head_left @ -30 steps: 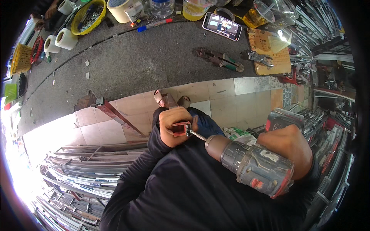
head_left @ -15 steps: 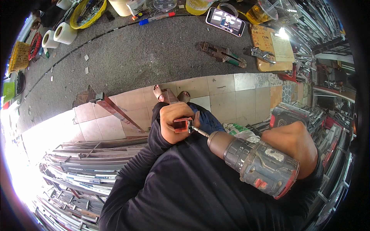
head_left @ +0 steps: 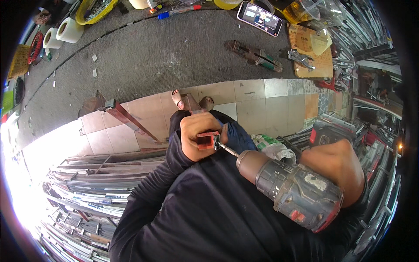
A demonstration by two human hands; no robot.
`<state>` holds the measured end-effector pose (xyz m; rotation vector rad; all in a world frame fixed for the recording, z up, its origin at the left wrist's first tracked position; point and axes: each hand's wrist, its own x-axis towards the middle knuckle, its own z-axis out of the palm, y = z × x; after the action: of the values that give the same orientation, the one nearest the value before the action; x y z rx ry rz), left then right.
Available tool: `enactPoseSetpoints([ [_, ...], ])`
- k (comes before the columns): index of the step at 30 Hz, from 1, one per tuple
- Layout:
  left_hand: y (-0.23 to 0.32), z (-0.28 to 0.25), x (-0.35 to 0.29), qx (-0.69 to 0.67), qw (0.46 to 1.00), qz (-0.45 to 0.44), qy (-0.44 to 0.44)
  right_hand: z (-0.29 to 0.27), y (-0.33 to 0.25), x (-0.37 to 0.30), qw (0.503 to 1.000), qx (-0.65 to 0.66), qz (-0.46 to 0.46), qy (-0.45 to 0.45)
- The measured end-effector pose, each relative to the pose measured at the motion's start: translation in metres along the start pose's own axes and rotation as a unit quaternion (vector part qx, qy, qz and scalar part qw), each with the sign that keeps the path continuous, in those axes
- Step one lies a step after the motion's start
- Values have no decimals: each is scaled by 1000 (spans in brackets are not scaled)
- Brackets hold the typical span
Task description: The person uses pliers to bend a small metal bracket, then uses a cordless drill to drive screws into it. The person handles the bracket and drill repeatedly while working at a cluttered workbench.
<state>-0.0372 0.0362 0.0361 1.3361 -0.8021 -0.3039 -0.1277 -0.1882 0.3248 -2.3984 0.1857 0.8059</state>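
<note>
While your left hand (head_left: 196,129) sits near the middle of the head view, its fingers are curled tightly around a red, channel-shaped profile (head_left: 207,141) with its open end facing up. Taking that hand as the clock's centre, you have a scuffed grey-and-black cordless drill (head_left: 294,190) at 4 o'clock, held in your right hand (head_left: 334,163), which is closed behind the drill's body; its fingers are hidden, so you cannot tell how they lie on the trigger. A slim silver driver bit (head_left: 228,149) points from the drill toward 10 o'clock, its tip at a small dark piece (head_left: 216,140) on the profile's right edge; whether it has bitten in cannot be told.

Beyond your feet stretches a grey, carpet-topped desk (head_left: 161,56). On it, at 1 o'clock, lie dark cutters with green handles (head_left: 257,56), below a lit smartphone (head_left: 259,18). Silver pliers (head_left: 301,59) rest on a yellowish-brown board (head_left: 312,69) at 2 o'clock, and white rolls (head_left: 70,30) stand toward 10.
</note>
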Motion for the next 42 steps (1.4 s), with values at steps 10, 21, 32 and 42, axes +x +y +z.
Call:
enactPoseSetpoints([
  [10, -1, -8, -1, 15, 1000, -6, -10, 0, -6, 12, 1000, 4, -28, -1],
  [21, 8, -15, -7, 44, 998, -45, -25, 18, 60, -11, 896, -277, -46, 344],
  [32, 17, -29, -1, 51, 996, -71, 21, 110, 106, 177, 873, 69, -199, 440],
  [42, 67, -71, 18, -1, 998, -55, 15, 95, 65, 297, 798, 12, -364, 479],
])
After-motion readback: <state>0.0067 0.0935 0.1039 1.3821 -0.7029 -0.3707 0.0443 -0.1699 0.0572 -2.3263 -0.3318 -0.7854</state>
